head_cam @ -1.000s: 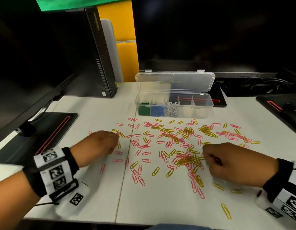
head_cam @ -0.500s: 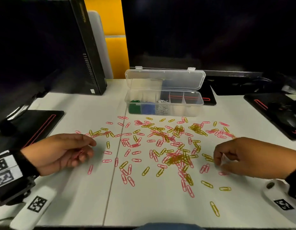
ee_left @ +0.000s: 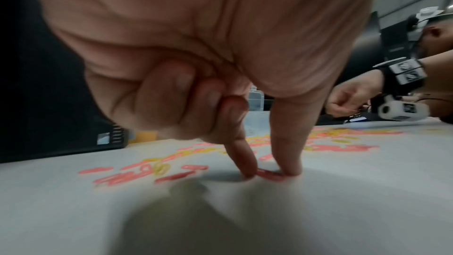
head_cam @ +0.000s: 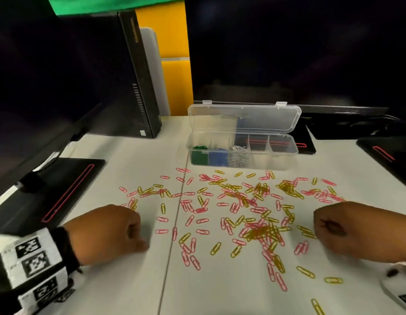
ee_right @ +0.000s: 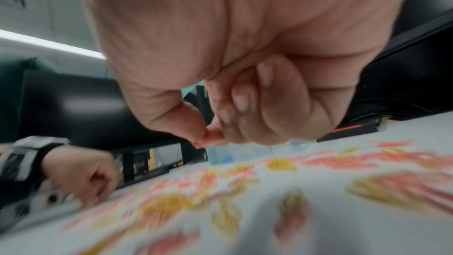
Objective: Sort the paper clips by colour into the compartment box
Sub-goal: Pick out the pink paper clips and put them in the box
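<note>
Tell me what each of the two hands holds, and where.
The left hand pinches a pink clip by its two ends on the table. The right hand pinches something pink, too blurred to name.

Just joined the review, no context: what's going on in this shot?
A person is sorting paper clips into a clear compartment box. Green, blue and silver clips already sit in its three left compartments; pink and yellow clips lie scattered on the white table. The left hand pinches a pink clip against the table; the right hand holds a pink clip lifted off it.
</note>
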### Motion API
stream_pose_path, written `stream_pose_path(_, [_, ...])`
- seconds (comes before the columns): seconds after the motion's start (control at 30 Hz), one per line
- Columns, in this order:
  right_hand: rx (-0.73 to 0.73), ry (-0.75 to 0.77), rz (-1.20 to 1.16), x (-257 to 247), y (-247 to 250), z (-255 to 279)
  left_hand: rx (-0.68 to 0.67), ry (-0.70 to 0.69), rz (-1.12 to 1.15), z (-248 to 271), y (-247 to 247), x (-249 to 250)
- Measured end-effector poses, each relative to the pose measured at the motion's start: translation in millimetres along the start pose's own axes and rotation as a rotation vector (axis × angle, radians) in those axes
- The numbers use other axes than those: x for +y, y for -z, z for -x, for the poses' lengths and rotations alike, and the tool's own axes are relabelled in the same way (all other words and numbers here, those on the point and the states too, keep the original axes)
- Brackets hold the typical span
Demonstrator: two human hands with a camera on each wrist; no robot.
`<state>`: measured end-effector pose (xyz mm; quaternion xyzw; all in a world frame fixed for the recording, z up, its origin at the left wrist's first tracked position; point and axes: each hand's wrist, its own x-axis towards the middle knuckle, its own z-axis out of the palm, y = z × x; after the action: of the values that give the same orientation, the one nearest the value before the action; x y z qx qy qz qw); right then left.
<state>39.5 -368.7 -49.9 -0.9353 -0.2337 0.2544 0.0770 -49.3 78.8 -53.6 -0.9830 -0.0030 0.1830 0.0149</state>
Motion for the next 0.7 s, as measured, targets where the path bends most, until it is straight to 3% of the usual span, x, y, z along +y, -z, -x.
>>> stream_pose_path(0.1, [0.12, 0.028, -0.151, -16.9, 36.4, -13.3, 0.057, -0.028, -0.057, 2.0, -4.1, 14.2])
stream_pose_path(0.27, [0.381, 0.005, -0.204, -34.6, 85.0, -76.8, 0.084, -0.048, -0.171, -4.8, -12.0, 28.2])
stream_pose_path(0.43, [0.388, -0.071, -0.203, -60.4, 110.7, -136.9, 0.053, -0.03, -0.148, -13.7, 3.9, 32.0])
stream_pose_path(0.53, [0.352, -0.07, -0.194, -60.4, 114.5, -155.4, 0.088, -0.013, 0.224, -32.9, 28.6, 27.6])
stream_pose_path(0.63, [0.353, -0.041, -0.252, -53.5, 120.9, -151.9, 0.215, -0.05, 0.666, -60.9, 56.3, 46.7])
stream_pose_path(0.7, [0.374, -0.028, -0.204, -47.0, 125.4, -138.9, 0.186, -0.04, 0.961, -82.0, 73.6, 72.2])
